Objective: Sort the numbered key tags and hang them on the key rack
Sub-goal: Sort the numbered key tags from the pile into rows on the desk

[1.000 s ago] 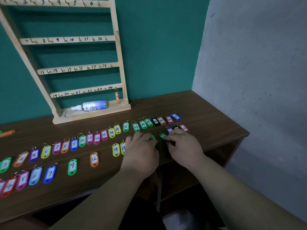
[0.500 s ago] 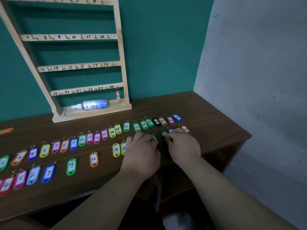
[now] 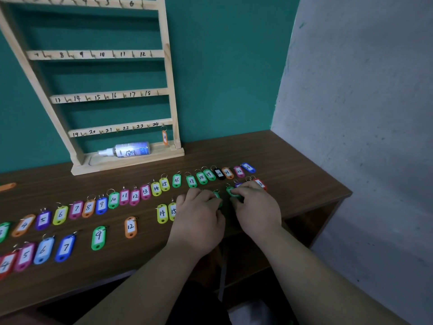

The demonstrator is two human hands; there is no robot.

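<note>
Coloured numbered key tags lie in two rows on the brown desk [image 3: 293,184]. The back row [image 3: 145,192] runs up to a blue tag [image 3: 248,167]. The front row holds tags such as a green 9 [image 3: 98,238], an orange 12 [image 3: 130,227] and a yellow 14 [image 3: 162,213]. My left hand [image 3: 199,219] lies palm down, its fingertips curled onto a green tag [image 3: 217,195]. My right hand [image 3: 256,209] pinches another green tag [image 3: 231,191] between thumb and forefinger. A red tag [image 3: 260,183] shows just beyond it. The wooden key rack [image 3: 169,90] stands behind, with one orange tag [image 3: 165,137] hanging at hook 24.
A spray bottle [image 3: 131,150] lies on the rack's base. The grey wall [image 3: 363,113] closes the desk's right side, and the desk's right edge is close to my right hand. An orange object [image 3: 8,186] sits at the far left.
Both hands stay over the same green tags. My right hand has edged slightly left, toward my left hand.
</note>
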